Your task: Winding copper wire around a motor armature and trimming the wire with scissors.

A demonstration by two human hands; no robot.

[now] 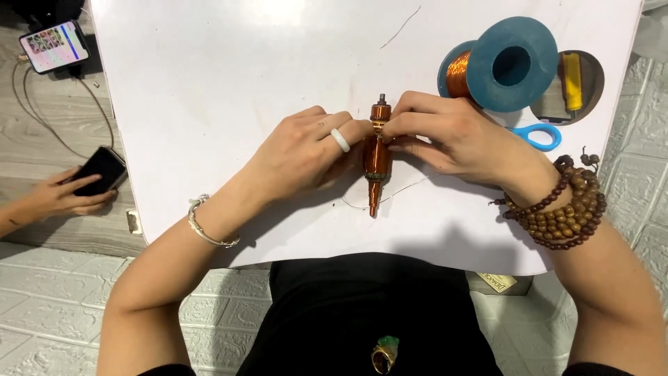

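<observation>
Copper-wound rotor [377, 154]: a slim spindle with shiny orange coils, a bare shaft at each end, held lengthwise over the white table [209, 104]. The left hand [306, 150], wearing a white ring, pinches its upper part from one side; the right hand [452, 136] pinches it from the other. A thin wire [400, 189] trails beneath. Farther back: blue scissors [539, 136] and a blue spool of copper wire [497, 66].

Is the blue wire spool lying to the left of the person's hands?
No, the blue spool lies at the table's upper right, beyond the right hand.
</observation>
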